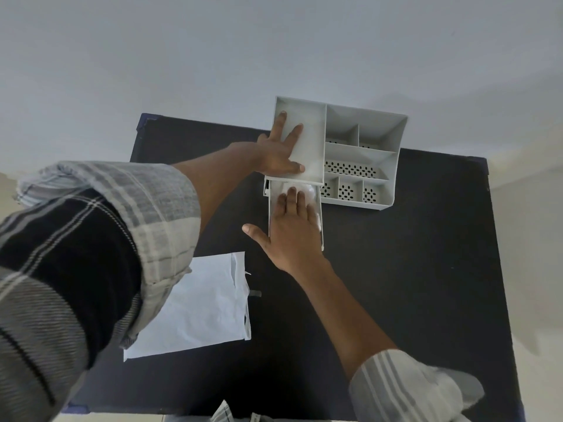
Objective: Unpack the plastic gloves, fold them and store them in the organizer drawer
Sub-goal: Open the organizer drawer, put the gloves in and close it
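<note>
A grey desk organizer (393, 153) stands at the far middle of the black table. Its drawer (321, 236) is pulled out toward me. Folded clear plastic gloves (310, 191) lie inside the drawer. My right hand (292, 229) lies flat, fingers together, pressing down on the gloves, thumb spread outside the drawer's left wall. My left hand (278, 150) is spread flat on the organizer's closed top left section, thumb along its front edge. The white glove packaging (201, 306) lies flat on the table near left, partly under my left sleeve.
The black table (411, 284) has bare surface to the right of and in front of the organizer. The organizer's right half has several open compartments with perforated floors. A pale wall rises behind the table.
</note>
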